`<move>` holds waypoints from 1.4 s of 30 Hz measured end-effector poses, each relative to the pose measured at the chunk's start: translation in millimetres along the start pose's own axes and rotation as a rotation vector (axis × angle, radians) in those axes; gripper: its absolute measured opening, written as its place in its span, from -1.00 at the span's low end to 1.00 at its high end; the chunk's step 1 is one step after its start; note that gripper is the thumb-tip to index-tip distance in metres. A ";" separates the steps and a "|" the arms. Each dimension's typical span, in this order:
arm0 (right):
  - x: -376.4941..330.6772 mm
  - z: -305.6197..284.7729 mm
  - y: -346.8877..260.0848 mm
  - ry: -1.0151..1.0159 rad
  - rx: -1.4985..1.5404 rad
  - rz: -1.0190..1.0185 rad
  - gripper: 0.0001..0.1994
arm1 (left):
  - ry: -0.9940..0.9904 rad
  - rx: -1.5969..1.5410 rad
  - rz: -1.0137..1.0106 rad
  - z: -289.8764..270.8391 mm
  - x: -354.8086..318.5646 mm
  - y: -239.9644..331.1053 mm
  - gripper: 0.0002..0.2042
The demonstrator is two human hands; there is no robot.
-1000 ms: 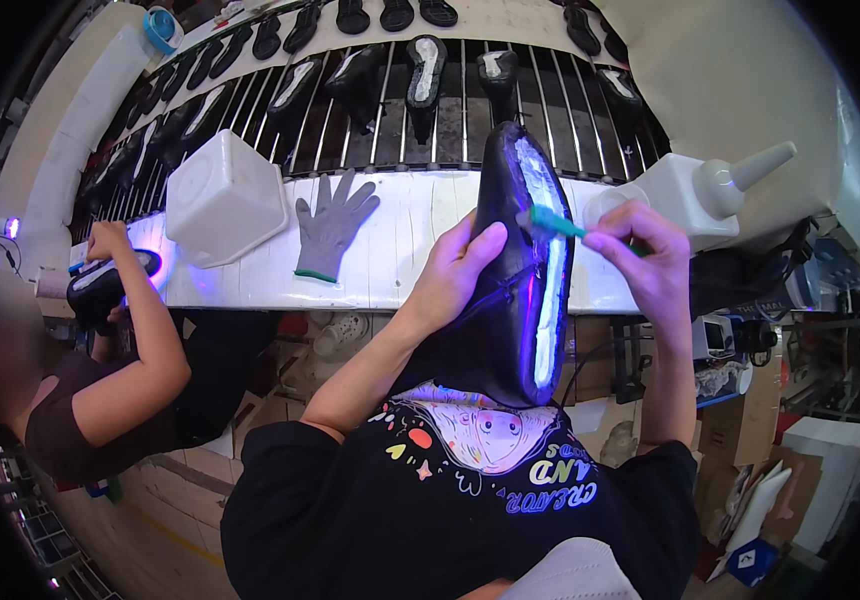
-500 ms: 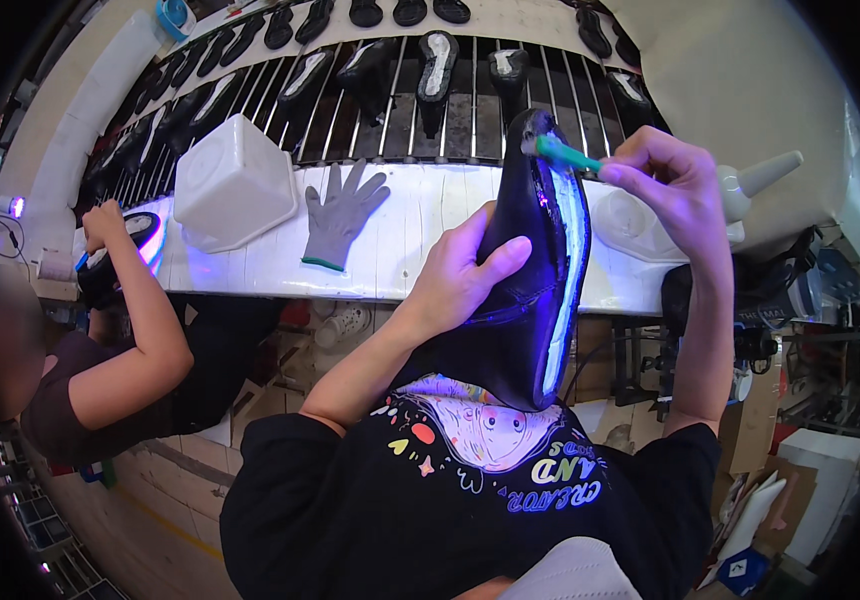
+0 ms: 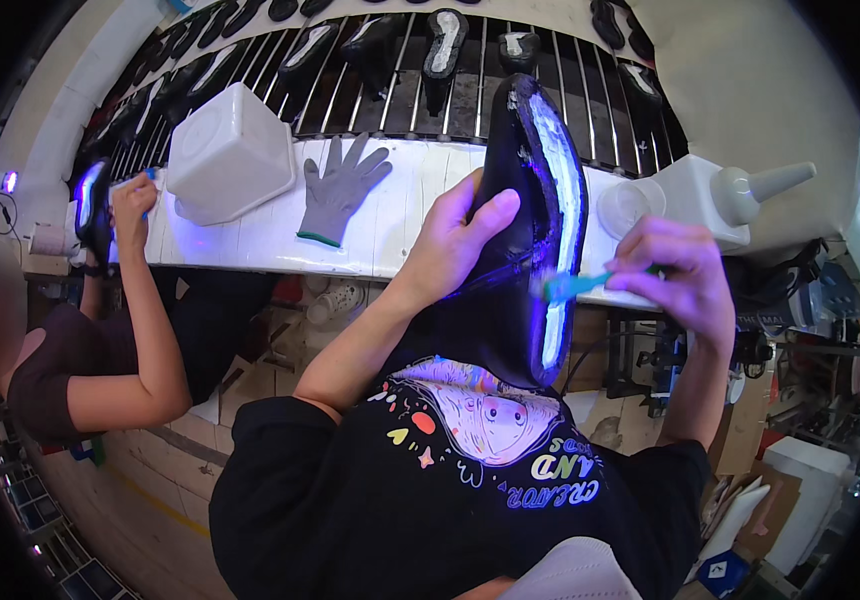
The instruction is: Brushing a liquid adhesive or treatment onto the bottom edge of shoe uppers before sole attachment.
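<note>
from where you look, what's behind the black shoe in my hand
Behind the shoe, the white table shows to either side, with the metal rack around its top end. Whatever sits directly behind the shoe and left hand is covered.

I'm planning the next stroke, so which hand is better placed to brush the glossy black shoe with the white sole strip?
Probably the right hand: it holds the slim green brush over the shoe, while the left hand grips its side.
</note>
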State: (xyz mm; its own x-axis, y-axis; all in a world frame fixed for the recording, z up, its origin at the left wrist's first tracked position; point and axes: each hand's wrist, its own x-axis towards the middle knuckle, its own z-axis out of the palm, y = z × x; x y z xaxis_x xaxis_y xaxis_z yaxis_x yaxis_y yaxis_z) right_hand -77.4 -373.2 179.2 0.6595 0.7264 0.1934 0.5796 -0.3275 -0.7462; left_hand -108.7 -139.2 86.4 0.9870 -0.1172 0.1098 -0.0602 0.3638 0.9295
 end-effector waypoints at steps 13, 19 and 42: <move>11.7 11.2 16.6 0.172 0.017 0.078 -0.88 | 0.093 -0.015 0.010 -10.3 20.4 -16.9 -0.63; 3.3 13.9 14.3 -0.063 0.127 0.056 -0.85 | 0.083 -0.110 -0.168 -24.6 25.2 -31.8 -0.61; 49.1 10.3 38.2 -0.267 0.339 0.053 -0.82 | -0.664 -0.464 -0.774 -13.7 -20.1 -88.1 -0.48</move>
State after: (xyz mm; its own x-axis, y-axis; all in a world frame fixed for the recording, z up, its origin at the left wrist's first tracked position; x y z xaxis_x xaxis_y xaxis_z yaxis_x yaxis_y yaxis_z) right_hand -27.8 -343.8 153.5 0.5110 0.8595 0.0111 0.3294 -0.1838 -0.9261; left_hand -121.2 -156.3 -2.5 0.4509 -0.8805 -0.1463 0.7339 0.2725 0.6222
